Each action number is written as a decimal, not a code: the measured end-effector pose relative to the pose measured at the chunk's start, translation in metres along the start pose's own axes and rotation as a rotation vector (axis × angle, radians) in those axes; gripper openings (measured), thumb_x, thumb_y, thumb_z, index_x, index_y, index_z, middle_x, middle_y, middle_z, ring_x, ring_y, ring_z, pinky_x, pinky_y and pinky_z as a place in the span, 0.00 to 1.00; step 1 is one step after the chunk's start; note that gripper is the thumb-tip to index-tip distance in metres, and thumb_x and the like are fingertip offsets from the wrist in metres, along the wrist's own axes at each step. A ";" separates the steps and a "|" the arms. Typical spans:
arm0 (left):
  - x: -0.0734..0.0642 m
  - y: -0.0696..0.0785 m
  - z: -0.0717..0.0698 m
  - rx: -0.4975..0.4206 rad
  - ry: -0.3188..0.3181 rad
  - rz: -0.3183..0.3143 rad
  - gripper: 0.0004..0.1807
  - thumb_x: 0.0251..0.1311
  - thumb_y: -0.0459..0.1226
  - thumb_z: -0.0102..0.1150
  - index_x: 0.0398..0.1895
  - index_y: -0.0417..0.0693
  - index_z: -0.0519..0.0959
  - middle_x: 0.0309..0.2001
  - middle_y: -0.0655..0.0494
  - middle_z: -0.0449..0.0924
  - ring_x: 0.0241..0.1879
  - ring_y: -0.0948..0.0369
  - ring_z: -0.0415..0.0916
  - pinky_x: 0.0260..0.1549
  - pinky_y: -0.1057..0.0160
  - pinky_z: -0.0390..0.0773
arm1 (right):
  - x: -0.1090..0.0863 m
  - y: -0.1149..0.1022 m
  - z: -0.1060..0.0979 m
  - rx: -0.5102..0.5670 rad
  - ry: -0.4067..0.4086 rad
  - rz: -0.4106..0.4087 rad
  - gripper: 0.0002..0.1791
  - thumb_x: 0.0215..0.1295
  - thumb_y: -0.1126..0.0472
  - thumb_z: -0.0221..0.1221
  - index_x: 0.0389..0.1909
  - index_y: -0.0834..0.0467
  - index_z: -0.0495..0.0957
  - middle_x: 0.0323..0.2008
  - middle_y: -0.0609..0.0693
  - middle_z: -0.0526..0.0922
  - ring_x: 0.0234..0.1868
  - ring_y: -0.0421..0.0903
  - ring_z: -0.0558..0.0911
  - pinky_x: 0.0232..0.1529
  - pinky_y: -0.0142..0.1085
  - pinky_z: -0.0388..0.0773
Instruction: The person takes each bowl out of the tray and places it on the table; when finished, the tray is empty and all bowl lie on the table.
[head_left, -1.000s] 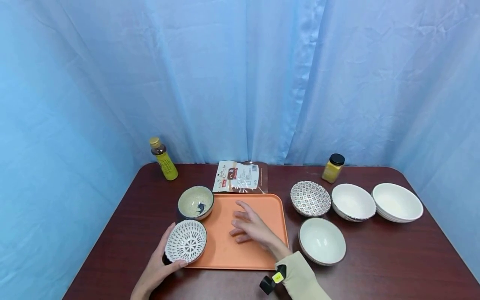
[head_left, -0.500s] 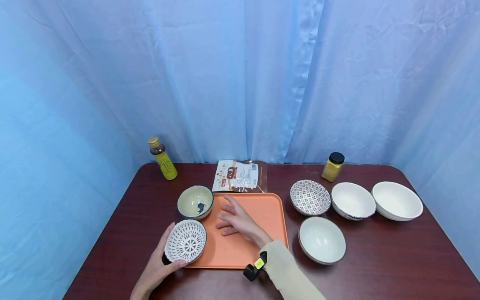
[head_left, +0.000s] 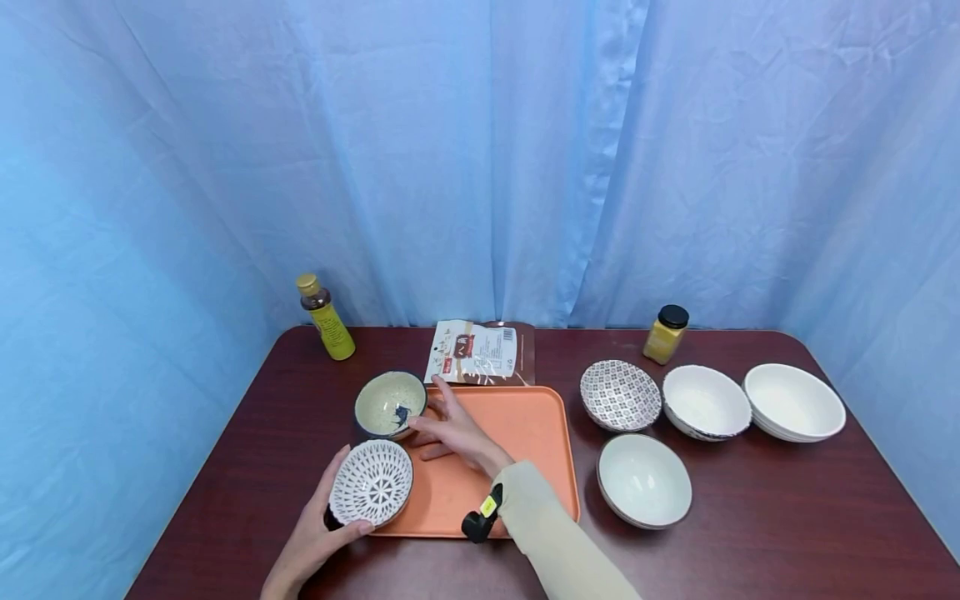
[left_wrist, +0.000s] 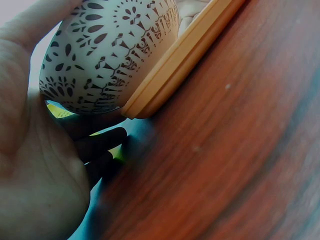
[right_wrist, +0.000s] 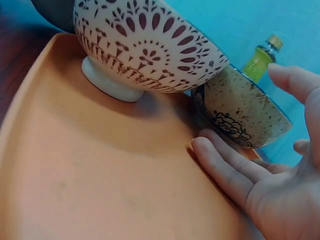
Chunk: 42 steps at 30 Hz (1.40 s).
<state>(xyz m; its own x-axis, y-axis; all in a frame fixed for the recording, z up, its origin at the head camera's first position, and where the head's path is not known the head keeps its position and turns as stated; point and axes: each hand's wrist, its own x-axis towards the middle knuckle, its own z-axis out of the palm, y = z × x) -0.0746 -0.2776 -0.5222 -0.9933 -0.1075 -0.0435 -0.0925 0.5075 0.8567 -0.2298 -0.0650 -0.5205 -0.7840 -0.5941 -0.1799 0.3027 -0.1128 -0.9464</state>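
In the head view a black-and-white patterned bowl (head_left: 372, 483) sits over the left front corner of an orange tray (head_left: 517, 417). My left hand (head_left: 311, 533) holds it from the left, thumb at the near side and fingers round the far side. Just behind stands a speckled cream bowl (head_left: 386, 400) with a dark blue motif inside. At its right side is my right hand (head_left: 453, 429), fingers spread. In the right wrist view those fingers (right_wrist: 225, 170) lie low by the speckled bowl's base; whether they touch it I cannot tell.
To the right stand a grey-patterned bowl (head_left: 621, 396), a plain pale bowl (head_left: 645, 483), a dark-rimmed white bowl (head_left: 707, 402) and stacked white bowls (head_left: 795, 402). Along the back are a green-labelled bottle (head_left: 330, 325), a printed packet (head_left: 480, 352) and a black-lidded yellow jar (head_left: 665, 337).
My right hand has moved left across the tray to the right side of the speckled bowl. The left hand and its bowl have stayed in place.
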 end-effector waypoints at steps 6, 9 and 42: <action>0.002 0.004 0.000 -0.010 -0.015 -0.025 0.60 0.48 0.41 0.75 0.81 0.51 0.46 0.80 0.46 0.50 0.74 0.52 0.53 0.69 0.37 0.55 | 0.008 -0.005 0.003 -0.073 -0.026 0.009 0.53 0.69 0.59 0.61 0.81 0.39 0.33 0.77 0.62 0.56 0.38 0.48 0.88 0.34 0.41 0.86; 0.001 0.004 -0.001 -0.018 -0.018 -0.031 0.61 0.48 0.40 0.75 0.81 0.50 0.46 0.80 0.45 0.50 0.74 0.46 0.52 0.69 0.34 0.54 | 0.010 -0.007 0.004 -0.088 -0.049 0.019 0.53 0.68 0.59 0.62 0.81 0.38 0.35 0.75 0.61 0.59 0.37 0.49 0.88 0.34 0.43 0.86; 0.001 0.003 -0.001 0.006 -0.014 -0.028 0.61 0.48 0.41 0.76 0.81 0.51 0.47 0.81 0.46 0.50 0.74 0.54 0.54 0.69 0.36 0.55 | 0.015 0.003 0.010 0.048 0.002 -0.073 0.50 0.66 0.71 0.61 0.80 0.39 0.46 0.78 0.63 0.48 0.35 0.45 0.86 0.43 0.47 0.86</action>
<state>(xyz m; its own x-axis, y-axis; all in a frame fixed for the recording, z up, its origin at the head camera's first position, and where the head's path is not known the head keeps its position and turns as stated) -0.0758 -0.2768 -0.5197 -0.9911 -0.1096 -0.0752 -0.1210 0.5095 0.8519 -0.2350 -0.0821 -0.5235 -0.8061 -0.5812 -0.1112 0.2702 -0.1944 -0.9430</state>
